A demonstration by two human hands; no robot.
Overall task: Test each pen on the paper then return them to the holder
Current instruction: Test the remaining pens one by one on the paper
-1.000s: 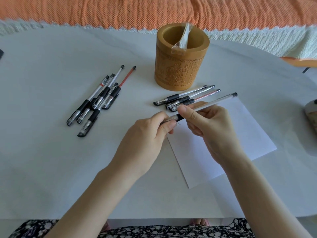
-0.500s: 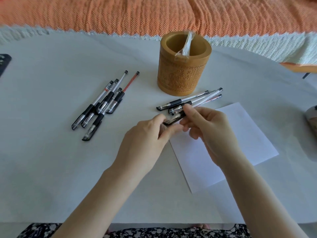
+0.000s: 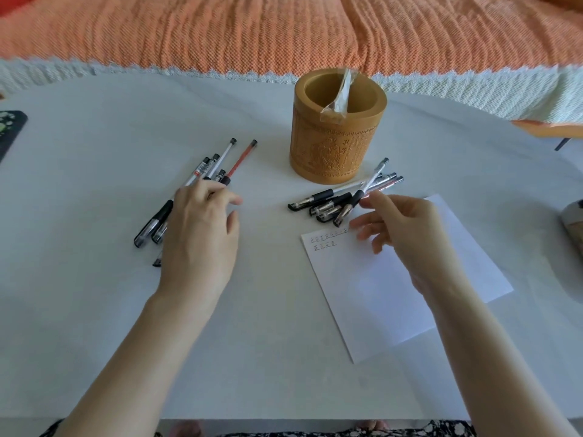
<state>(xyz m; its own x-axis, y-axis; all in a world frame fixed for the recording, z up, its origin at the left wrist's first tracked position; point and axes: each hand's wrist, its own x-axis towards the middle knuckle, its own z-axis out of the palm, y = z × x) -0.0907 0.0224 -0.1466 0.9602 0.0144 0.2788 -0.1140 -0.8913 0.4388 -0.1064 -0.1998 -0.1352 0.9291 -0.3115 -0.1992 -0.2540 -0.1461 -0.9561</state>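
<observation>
My view of the left cluster of clear-barrelled, black-capped pens is partly blocked. The person's left hand lies over their middles, and I cannot tell whether its fingers grip one. The small handwritten marks on the white paper sheet are too small to read. A dark flat object is cut off at the left edge, and a rounded grey object at the right.

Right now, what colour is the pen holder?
The holder is golden-brown with carved figures on its side; the head view shows it.
</observation>
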